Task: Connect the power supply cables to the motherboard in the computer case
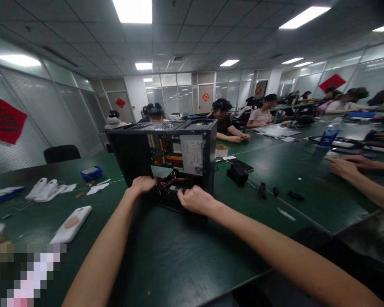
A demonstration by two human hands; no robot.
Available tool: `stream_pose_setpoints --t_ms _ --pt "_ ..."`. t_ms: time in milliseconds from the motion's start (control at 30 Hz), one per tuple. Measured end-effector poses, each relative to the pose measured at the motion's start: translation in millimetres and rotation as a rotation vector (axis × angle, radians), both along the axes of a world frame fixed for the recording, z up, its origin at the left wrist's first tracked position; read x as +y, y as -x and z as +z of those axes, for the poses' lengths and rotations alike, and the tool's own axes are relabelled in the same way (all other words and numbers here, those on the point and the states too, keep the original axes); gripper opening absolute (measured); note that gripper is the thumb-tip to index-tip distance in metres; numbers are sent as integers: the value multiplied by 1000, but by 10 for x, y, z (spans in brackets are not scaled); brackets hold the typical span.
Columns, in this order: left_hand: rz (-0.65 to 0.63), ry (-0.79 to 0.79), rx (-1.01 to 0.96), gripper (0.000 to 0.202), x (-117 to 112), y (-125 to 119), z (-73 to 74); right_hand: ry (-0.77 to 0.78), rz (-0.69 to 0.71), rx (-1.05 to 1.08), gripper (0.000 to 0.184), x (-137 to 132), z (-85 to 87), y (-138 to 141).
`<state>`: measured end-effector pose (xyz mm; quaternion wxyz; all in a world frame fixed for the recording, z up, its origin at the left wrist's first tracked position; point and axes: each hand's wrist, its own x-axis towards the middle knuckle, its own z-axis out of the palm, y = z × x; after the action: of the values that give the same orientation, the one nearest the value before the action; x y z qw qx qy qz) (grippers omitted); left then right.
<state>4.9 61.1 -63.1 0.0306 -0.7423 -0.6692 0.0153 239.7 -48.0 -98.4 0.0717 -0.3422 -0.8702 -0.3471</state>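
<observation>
An open black computer case (132, 153) stands upright on the green table (179, 256) in front of me, its inside showing a power supply with a white label (192, 155) and red and yellow cables. My left hand (143, 184) reaches into the lower opening with its fingers curled inside, hidden. My right hand (195, 199) is closed at the case's lower right edge; what its fingers grip is too small to make out.
A white flat device (72, 224) lies at the left front, with white parts (46, 189) and a blue box (91, 172) behind it. A black box (238, 172) and small black pieces (277, 194) lie right of the case. A neighbour's hands (345, 164) rest at right. Several people sit beyond.
</observation>
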Motion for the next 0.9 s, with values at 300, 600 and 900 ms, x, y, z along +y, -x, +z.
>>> stream_pose_setpoints --t_ms 300,600,900 --pt "-50 -234 -13 86 -693 -463 -267 121 -61 93 52 655 -70 -913" --pt "-55 -296 -56 76 -896 -655 -324 174 -215 193 50 669 -197 -1011" --pt "-52 -355 -108 74 -932 -650 -365 34 -302 377 39 503 -339 -849"
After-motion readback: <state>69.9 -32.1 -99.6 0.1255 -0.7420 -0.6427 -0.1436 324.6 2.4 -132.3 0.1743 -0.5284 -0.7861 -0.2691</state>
